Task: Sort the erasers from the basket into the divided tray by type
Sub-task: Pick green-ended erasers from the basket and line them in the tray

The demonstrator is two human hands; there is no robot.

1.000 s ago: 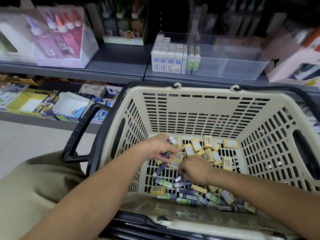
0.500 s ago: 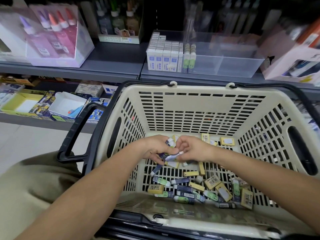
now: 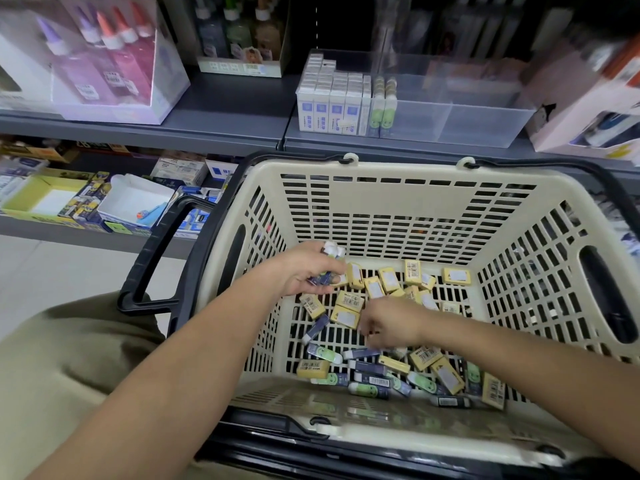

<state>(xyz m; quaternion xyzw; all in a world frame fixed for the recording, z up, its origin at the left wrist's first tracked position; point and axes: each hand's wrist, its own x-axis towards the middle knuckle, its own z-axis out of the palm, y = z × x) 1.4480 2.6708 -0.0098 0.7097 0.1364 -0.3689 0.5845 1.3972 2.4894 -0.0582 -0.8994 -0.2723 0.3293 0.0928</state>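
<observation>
We see left hand (image 3: 304, 271) gripping bundle of navy erasers (image 3: 322, 278); right hand (image 3: 391, 322) nearer, blurred, we cannot tell its grip; next navy eraser (image 3: 362, 353) at its 7 o'clock, long axis 3-to-9; divided tray (image 3: 485, 126) at 12 o'clock beyond basket (image 3: 381, 168).

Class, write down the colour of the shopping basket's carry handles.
Black; the handle beside the cream basket shows best in the head view.
</observation>
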